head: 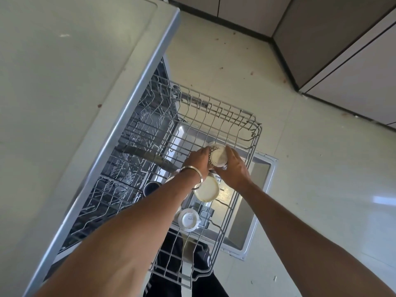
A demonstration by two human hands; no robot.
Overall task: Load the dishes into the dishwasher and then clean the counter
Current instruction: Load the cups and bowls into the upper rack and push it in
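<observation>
A: Step in hand?

B: Loading, by the look of it. Both hands at a patterned cup (216, 156), upside down, low over the far part of the pulled-out rack (255, 133). Left hand (198, 160) curled round the cup's left side, right hand (234, 166) wrapped round its right side. Seated on the wires or held just above them: cannot tell.

A: Next move?

B: Probably settling it mouth-down between the tines, level, then letting go with both hands. Table (64, 82) on the left not yet wiped, presumably last.

A: In the rack so far?

B: A pale bowl (207, 189), inverted, just near of the cup. A white mug (188, 219), inverted, nearer again. A dark cup (152, 187) to the left, part hidden by the left forearm. Lower rack inside the dishwasher (137, 129): contents too dim to tell.
</observation>
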